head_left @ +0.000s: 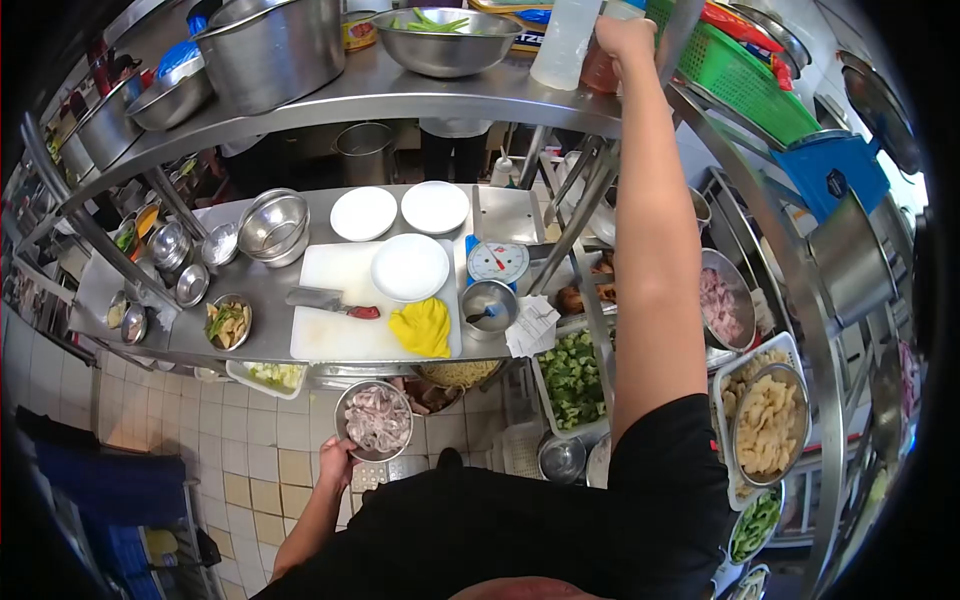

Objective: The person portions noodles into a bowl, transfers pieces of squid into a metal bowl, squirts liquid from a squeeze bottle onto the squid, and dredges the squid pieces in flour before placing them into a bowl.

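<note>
My left hand (337, 464) grips the rim of a steel bowl (344, 428), held low in front of the table. Pale pinkish slices of raw meat or seafood (378, 418) fill it. My right arm stretches up to the overhead shelf (420, 98). There my right hand (628, 40) is closed at the top of a clear plastic container (600, 72) with reddish contents; its fingertips are partly hidden. A tall translucent bottle (566, 45) stands just left of that container.
On the steel table, a cleaver (332, 303) and a yellow cloth (420, 327) lie on a white cutting board (318, 265). White plates (364, 213), a dial scale (498, 262) and a steel pot (489, 305) are around them. Trays of broccoli (572, 380) and other food stand right.
</note>
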The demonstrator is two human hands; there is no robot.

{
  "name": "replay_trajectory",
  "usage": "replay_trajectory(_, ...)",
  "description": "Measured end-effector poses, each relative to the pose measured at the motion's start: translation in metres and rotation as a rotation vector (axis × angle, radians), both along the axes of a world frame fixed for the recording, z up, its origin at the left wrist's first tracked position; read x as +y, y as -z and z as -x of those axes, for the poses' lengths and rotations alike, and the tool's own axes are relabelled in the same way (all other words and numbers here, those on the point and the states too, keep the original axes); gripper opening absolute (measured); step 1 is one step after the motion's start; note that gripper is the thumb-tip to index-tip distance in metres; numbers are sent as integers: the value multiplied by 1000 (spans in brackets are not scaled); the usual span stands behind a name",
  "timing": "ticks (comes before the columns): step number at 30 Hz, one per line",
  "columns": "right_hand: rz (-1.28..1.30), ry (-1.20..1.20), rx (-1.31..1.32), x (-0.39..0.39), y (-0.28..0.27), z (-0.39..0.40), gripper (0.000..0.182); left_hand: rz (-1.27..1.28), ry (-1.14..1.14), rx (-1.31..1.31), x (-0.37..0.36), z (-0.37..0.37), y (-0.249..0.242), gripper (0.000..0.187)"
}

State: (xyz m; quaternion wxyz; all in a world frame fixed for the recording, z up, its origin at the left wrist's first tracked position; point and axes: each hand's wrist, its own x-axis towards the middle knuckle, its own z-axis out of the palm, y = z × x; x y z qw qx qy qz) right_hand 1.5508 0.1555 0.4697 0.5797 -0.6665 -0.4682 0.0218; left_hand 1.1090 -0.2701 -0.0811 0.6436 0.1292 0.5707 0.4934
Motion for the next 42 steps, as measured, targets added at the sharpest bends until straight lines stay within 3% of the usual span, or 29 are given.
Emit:
replay_trajectory(5, -160, -75, -98, -37, 15, 7, 73, -16, -40, -14, -9, -1, -15, 9)
replay_trajectory(8, -230, 197, -249, -81, 20, 28, 72, -49, -5, 0, -10, 11, -12, 9)
replay_trajectory(10, -441, 286, -354, -97, 33, 27, 79, -84, 31, 35, -15, 26, 6, 9)
replay_trajectory(12, -465, 400, -323, -128, 38, 39, 63, -77, 71, 72, -14, 34, 4, 7)
replay_trajectory(14, -387, -423, 13, -150, 60, 16, 45, -25, 99, 135, -7, 34, -31, 5)
replay_trajectory(16, -379, -646, 178, -202, 88, 60, 34, -54, 95, 82, -1, 41, -35, 5)
replay_trajectory(18, -116, -582, 152, -237, 141, 86, 34, -72, 100, 55, 5, 47, -30, 7)
replay_trajectory(20, 278, -750, 225, -271, 199, 117, 52, -91, 55, 42, 12, 47, -36, 5)
replay_trajectory(21, 387, -849, 119, -275, 237, 126, 40, -99, 68, 60, 15, 49, -38, 6)
replay_trajectory(22, 499, -840, -189, -290, 251, 155, 45, -115, 84, 80, 19, 52, -40, 6)
replay_trajectory(24, 412, -948, -410, -308, 322, 188, 52, -111, 129, 104, 27, 59, -36, 5)
replay_trajectory(25, 397, -958, -745, -313, 345, 195, 58, -112, 156, 120, 31, 63, -36, 6)
replay_trajectory(28, 403, -813, -1410, -341, 361, 225, 58, -132, 144, 123, 32, 68, -52, 5)
replay_trajectory(34, 64, -745, -1604, -344, 339, 255, 44, -161, 147, 148, 25, 76, -67, 8)
replay_trajectory(42, -29, -616, -1674, -330, 321, 268, 43, -152, 136, 157, 18, 74, -87, 6)
